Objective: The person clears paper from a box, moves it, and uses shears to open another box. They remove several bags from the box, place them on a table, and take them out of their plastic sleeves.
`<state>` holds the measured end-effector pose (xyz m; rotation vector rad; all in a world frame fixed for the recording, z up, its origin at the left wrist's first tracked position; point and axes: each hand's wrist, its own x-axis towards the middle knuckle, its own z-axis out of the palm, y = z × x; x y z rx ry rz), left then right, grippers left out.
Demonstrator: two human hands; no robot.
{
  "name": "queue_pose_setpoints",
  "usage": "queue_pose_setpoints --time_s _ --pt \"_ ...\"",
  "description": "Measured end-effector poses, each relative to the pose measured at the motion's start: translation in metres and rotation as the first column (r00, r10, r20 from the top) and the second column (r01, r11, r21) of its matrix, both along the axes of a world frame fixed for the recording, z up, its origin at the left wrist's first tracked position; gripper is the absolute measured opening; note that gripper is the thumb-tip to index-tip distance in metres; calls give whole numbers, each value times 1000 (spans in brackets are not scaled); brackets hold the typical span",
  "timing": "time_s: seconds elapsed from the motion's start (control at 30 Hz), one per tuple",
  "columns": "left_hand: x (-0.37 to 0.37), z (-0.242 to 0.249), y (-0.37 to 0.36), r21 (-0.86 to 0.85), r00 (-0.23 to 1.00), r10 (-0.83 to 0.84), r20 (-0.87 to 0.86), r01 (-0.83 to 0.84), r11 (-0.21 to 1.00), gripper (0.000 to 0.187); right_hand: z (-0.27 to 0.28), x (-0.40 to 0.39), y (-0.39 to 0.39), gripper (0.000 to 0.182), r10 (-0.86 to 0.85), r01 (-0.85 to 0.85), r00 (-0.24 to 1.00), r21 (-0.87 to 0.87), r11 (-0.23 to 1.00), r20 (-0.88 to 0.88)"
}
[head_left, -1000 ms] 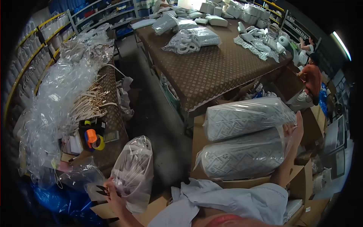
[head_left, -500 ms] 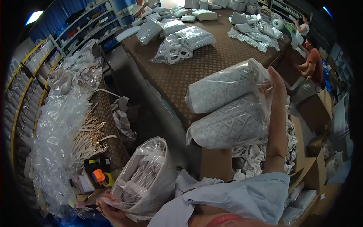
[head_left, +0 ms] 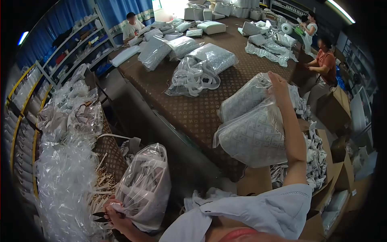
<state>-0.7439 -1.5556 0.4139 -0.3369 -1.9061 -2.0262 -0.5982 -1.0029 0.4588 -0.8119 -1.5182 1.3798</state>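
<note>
My right hand (head_left: 279, 85) is closed on the gathered plastic at the top of two wrapped white patterned bags (head_left: 254, 133), held at the near right edge of the brown patterned table (head_left: 189, 105). At the lower left, my left hand (head_left: 115, 211) grips the plastic of another wrapped white bag (head_left: 147, 189), which hangs beside the side bench. Black scissors (head_left: 101, 217) stick out from the same hand; how its fingers hold them is partly hidden.
Clear plastic sheets (head_left: 66, 173) and gold chains (head_left: 105, 179) cover the left bench. Wrapped bags (head_left: 203, 66) lie on the table. Open cartons (head_left: 338, 181) with crumpled paper stand at right. Several people are around the table's far side and right.
The two bags in my right hand have moved slightly right and down and turned. The bag in my left hand has shifted left. My view has turned, bringing a person at the back left into sight.
</note>
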Motion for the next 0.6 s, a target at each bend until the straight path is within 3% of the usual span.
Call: queue_pose_setpoints --time_s 0.1,0.17,0.37,0.5,0.57,0.6 --pt "-51 -9 24 7 998 21 59 -21 1000 26 -3 -36 10 27 84 -90 991 58 994 99" --pt "-93 -15 33 -64 997 -76 -9 75 995 26 -9 -63 29 28 96 -113 980 93 989 174" --pt "-187 16 103 12 992 -26 -120 27 1000 30 -25 -160 85 30 199 -243 931 113 963 306" --pt "-257 45 156 56 966 -130 -223 146 988 31 -40 -240 128 32 310 -365 876 87 927 369" --pt "-290 56 193 278 995 -8 -104 37 960 31 -61 -289 148 40 243 -390 849 246 887 468" --pt "-304 62 216 317 996 -32 -87 58 947 31 -71 -311 157 44 183 -405 835 355 843 519"
